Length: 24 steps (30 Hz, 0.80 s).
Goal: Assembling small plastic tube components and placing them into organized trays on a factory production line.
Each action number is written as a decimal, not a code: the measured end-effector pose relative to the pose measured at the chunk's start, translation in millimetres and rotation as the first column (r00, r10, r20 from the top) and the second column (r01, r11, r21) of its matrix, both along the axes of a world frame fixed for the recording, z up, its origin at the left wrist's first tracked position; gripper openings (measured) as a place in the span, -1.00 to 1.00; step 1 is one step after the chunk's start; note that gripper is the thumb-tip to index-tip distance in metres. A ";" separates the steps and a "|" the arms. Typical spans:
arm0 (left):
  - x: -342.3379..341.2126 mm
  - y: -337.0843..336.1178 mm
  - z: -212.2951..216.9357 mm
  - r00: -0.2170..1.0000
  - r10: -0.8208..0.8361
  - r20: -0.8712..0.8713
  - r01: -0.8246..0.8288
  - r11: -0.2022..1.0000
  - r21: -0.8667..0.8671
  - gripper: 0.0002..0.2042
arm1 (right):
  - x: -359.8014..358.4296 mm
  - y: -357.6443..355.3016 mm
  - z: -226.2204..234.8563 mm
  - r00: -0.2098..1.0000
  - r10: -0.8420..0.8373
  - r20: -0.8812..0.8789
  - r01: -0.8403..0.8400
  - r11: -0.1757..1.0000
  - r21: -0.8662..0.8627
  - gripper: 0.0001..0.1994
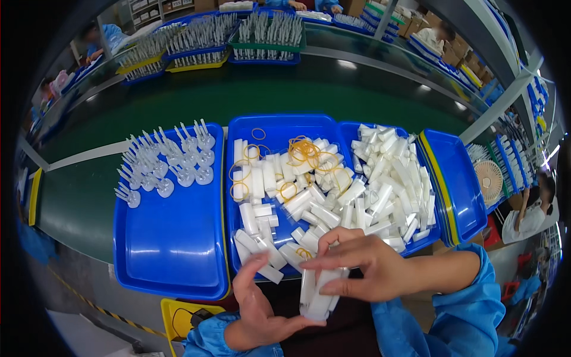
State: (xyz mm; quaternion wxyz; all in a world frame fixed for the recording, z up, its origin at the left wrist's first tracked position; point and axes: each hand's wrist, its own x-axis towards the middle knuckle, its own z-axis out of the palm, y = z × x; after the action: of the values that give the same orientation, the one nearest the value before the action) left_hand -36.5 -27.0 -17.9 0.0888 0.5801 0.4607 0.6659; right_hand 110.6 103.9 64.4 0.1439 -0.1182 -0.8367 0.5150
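Observation:
My right hand (pixel 369 268) is closed round a small bundle of white rectangular pieces (pixel 321 297) in clear wrapping, held upright above my lap. A yellow rubber band (pixel 304 253) shows by its fingertips; whether it is looped on the bundle I cannot tell. To the left, my left hand (pixel 262 306) is open, fingers raised and spread, its thumb reaching the bundle's lower end. Just beyond both hands, the middle blue tray (pixel 285 125) holds many similar white pieces (pixel 262 178) and a tangle of yellow rubber bands (pixel 304 150).
A blue tray (pixel 169 262) at left carries clear multi-pronged plastic parts (pixel 169 157). More white pieces (pixel 392 172) fill the right tray, beside stacked trays (pixel 455 178). Behind runs a green conveyor belt (pixel 333 89), with loaded trays (pixel 267 35) beyond it. A yellow bin (pixel 172 315) stands lower left.

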 end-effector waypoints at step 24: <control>-14.3 -7.7 8.6 0.331 -0.416 0.847 0.851 0.520 -0.077 -0.72 | -94.7 111.5 -54.2 0.966 -0.030 0.255 -0.217 0.438 0.872 -0.86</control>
State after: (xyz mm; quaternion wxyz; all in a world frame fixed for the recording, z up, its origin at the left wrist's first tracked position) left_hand -50.8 -34.7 -9.2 0.6844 0.3414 0.2584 0.5902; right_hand 16.0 215.4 10.2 0.0566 -0.0373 -0.9976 -0.0142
